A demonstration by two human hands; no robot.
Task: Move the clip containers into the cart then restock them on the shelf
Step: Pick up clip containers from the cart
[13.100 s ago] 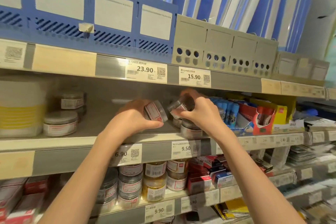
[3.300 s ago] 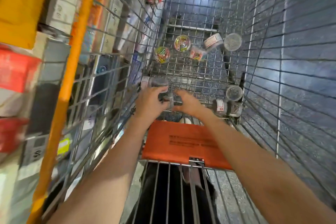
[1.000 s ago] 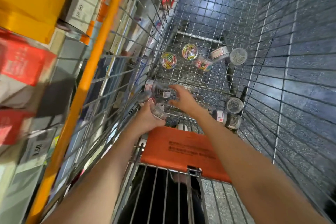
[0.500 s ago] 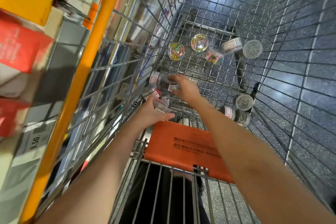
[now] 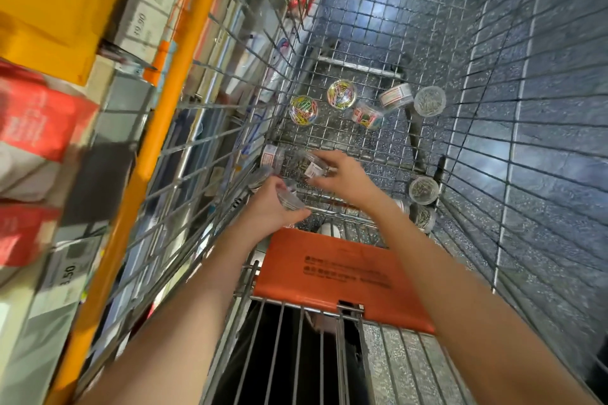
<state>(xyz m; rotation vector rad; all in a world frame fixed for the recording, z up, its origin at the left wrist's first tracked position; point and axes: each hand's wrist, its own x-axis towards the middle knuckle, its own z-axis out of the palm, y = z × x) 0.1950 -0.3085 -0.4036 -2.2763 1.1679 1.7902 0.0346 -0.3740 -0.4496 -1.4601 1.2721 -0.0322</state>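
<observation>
Inside the wire cart [image 5: 487, 52], the left hand [image 5: 268, 207] grips 1 clear clip container [image 5: 289, 199]; the right hand [image 5: 345, 176] pinches another container [image 5: 311, 164] with its fingertips.

Overhead light is glaring off the glossy floor [image 5: 378, 10] beyond the cart [image 5: 477, 82], leaving the basket bottom dimmer. Motion blur is smearing the shelf goods [image 5: 36, 118] at left. Wide-angle distortion is bending the cart wires and stretching both forearms toward the edges.
</observation>
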